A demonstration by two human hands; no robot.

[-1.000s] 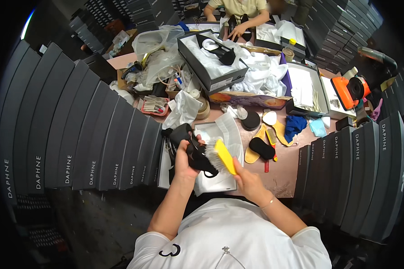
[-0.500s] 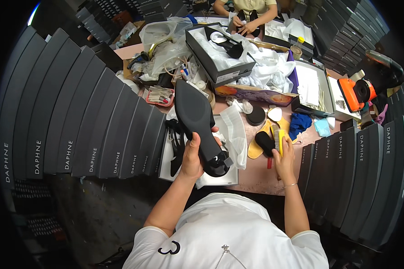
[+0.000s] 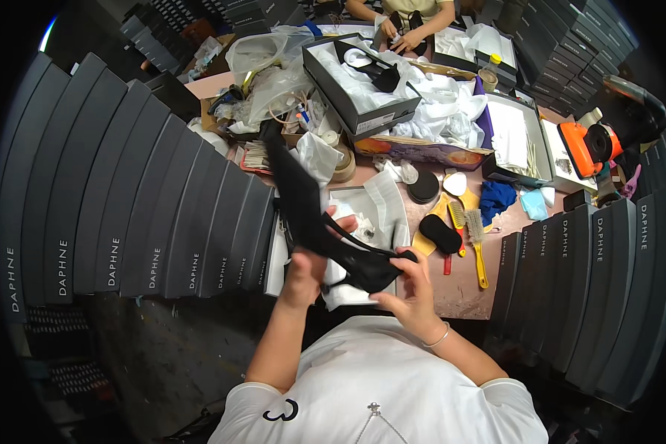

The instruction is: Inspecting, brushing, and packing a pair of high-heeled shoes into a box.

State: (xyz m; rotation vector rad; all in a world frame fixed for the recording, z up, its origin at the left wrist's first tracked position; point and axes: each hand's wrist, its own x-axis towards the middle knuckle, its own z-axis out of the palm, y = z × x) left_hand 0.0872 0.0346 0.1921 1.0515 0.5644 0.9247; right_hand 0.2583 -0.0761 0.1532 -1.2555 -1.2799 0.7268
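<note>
A black pointed-toe slingback shoe (image 3: 297,194) is held in the air between my hands, slightly blurred, its toe pointing up and left. My left hand (image 3: 305,272) wraps round its middle from below. With thumb and fingers, my right hand (image 3: 413,292) grips the heel end near the strap. Beneath the shoe lies an open box (image 3: 377,300) with white tissue paper (image 3: 385,203). A yellow-handled brush (image 3: 478,248) rests on the table to the right, beside a red-handled brush (image 3: 457,222) and a black oval pad (image 3: 439,234).
Dark shoe boxes stand stacked at the left (image 3: 129,192) and right (image 3: 607,274). Behind the work area, an open shoe box (image 3: 381,122) holds another black shoe. A blue cloth (image 3: 498,200) and a round black tin (image 3: 422,187) lie nearby. A co-worker's hands (image 3: 403,37) handle black shoes opposite.
My right hand has let go of the yellow brush, now on the table, and moved left onto the shoe. The shoe has turned from sole-up to its side and shifted left.
</note>
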